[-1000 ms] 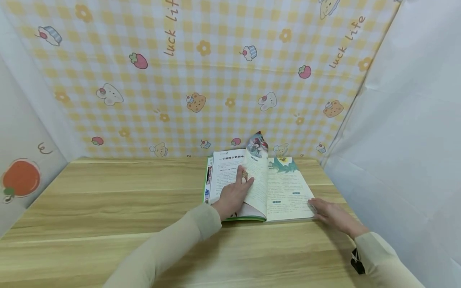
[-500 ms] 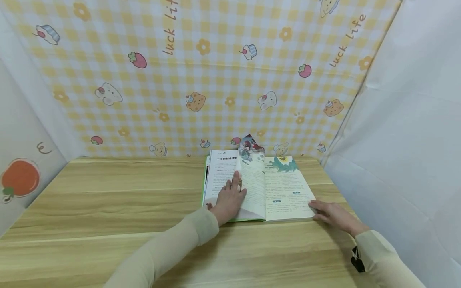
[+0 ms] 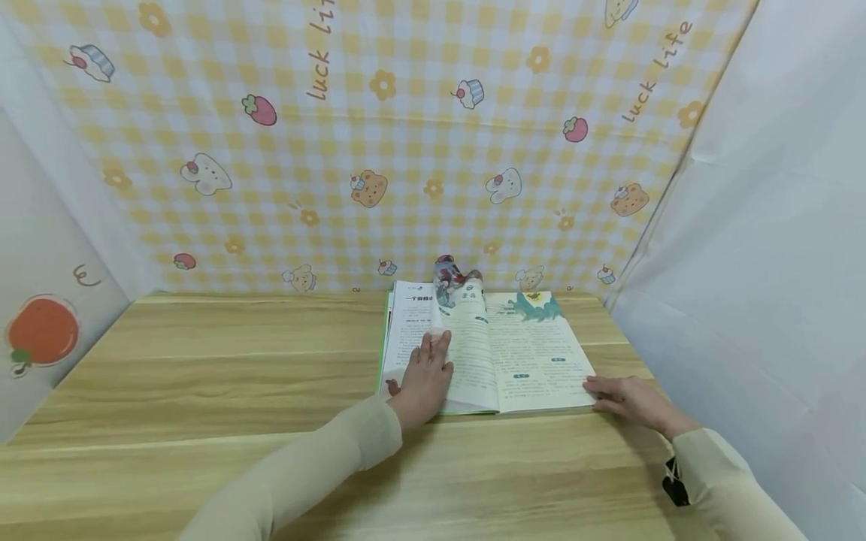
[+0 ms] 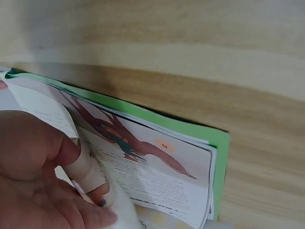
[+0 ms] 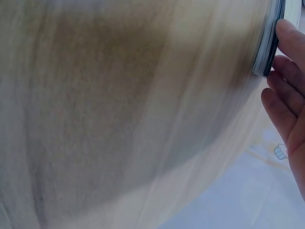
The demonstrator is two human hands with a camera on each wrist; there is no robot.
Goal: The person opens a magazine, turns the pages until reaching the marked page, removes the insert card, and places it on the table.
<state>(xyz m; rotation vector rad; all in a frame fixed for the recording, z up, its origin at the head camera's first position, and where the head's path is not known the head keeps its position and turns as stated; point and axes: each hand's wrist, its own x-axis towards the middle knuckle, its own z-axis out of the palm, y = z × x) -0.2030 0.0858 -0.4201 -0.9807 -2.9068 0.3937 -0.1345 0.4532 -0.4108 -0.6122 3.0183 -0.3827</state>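
An open magazine (image 3: 534, 353) lies on the wooden table near the back wall, green cover edges showing at left. My left hand (image 3: 425, 379) is over its left half, holding a page (image 3: 467, 361) that curls leftward, its illustrated top corner bent up. In the left wrist view, the page (image 4: 90, 171) passes between the thumb and fingers of my left hand (image 4: 38, 176). Beneath it shows another page with a red creature picture (image 4: 147, 148). At the magazine's lower right corner, my right hand (image 3: 632, 402) touches the page edges (image 5: 269, 43) with loosely bent fingers.
The wooden table (image 3: 257, 353) extends left and in front of the magazine. A yellow checked cloth (image 3: 433, 150) hangs behind, and a white wall sheet (image 3: 758, 285) stands close on the right. A black tag (image 3: 675, 482) hangs from the right sleeve.
The left hand has moved left and slightly towards the body, drawing the page over the left half. The page's top corner has swung leftward. My right hand has stayed at the corner.
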